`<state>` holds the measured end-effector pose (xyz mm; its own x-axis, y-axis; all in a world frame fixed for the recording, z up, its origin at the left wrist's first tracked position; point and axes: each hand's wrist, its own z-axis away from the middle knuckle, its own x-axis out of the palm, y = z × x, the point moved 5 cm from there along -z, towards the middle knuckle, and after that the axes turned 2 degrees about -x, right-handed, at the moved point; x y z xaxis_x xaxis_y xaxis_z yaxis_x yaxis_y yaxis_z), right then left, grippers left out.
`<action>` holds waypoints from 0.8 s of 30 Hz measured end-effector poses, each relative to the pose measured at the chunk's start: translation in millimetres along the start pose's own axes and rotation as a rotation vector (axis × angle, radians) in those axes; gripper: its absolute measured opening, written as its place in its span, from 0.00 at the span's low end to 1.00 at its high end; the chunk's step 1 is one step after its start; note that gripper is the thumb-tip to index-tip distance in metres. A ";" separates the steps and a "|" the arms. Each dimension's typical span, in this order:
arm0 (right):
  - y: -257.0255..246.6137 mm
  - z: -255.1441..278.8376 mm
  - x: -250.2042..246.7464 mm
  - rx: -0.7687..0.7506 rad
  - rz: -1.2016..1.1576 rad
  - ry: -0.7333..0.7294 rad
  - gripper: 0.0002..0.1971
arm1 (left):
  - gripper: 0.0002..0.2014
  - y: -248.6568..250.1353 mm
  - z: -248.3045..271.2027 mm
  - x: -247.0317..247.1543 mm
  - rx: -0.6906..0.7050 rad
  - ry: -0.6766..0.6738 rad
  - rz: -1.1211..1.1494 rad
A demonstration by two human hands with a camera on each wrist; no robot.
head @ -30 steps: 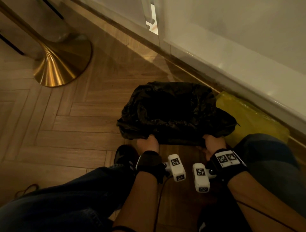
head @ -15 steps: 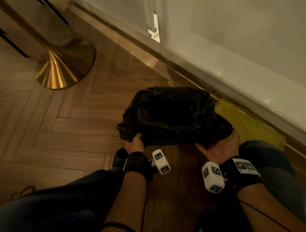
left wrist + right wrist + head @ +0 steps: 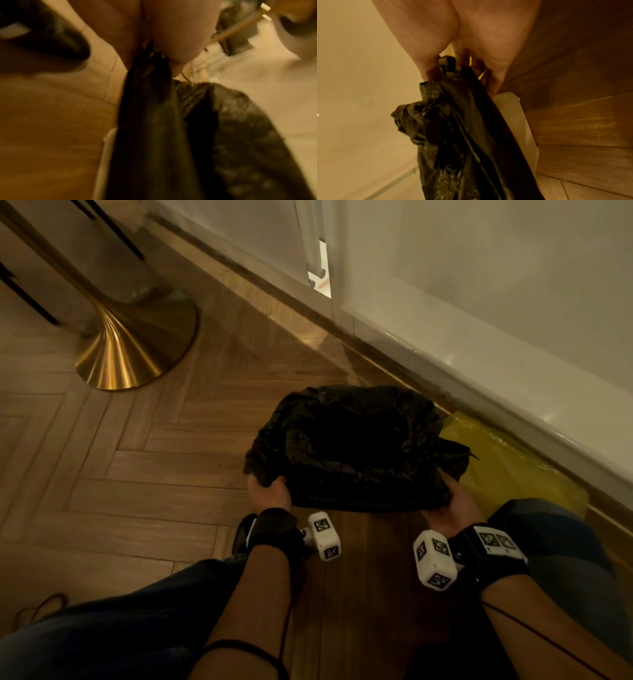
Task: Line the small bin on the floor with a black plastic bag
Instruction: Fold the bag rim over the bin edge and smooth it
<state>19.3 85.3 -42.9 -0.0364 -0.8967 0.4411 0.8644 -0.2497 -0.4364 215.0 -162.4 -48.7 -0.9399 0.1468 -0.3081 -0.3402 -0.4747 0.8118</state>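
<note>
Head view: left hand [image 3: 269,494] and right hand [image 3: 452,505] each grip a near corner of the black bag [image 3: 349,446], draped over the bin just ahead of them.
Left wrist view: blurred; fingers [image 3: 180,33] pinch bag edge; white bin [image 3: 104,155] wall below.
Right wrist view: fingers [image 3: 426,44] clamp bunched plastic; bin rim beside.

Black bag [image 3: 349,446]: thin plastic film, crinkled, faintly glossy, with a dotted embossed texture in the left wrist view. Bin [image 3: 518,121]: smooth matt off-white plastic. Floor [image 3: 137,460]: wood herringbone boards, satin sheen. Table base [image 3: 133,350]: brushed gold-coloured metal, glossy. Yellow sheet [image 3: 507,470]: shiny plastic. Skirting [image 3: 479,378]: glossy white.
</note>
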 end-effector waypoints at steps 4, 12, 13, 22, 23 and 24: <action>-5.1 -2.3 -5.2 -0.092 0.173 0.156 0.13 | 0.13 7.9 5.9 -5.8 0.096 0.079 -0.186; -40.0 -0.4 3.9 -0.395 1.102 0.408 0.08 | 0.26 12.5 7.8 7.2 0.011 -0.131 -0.129; -43.1 -0.5 6.7 -0.407 1.174 0.402 0.09 | 0.27 13.8 9.6 8.3 -0.016 -0.170 -0.095; -31.4 3.2 18.9 -0.186 0.446 0.043 0.22 | 0.39 5.9 0.6 8.8 -0.352 -0.298 0.387; -28.0 6.3 21.8 -0.135 0.263 -0.017 0.23 | 0.41 5.3 -4.0 11.5 -0.383 -0.321 0.341; -27.1 11.1 23.7 -0.091 0.116 -0.042 0.27 | 0.41 0.2 -12.2 15.9 -0.421 -0.359 0.322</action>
<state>0.6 74.8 -11.9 0.0840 -0.9061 0.4146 0.8123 -0.1787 -0.5551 200.3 -170.8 -59.4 -0.9687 0.1867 0.1634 -0.0679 -0.8331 0.5489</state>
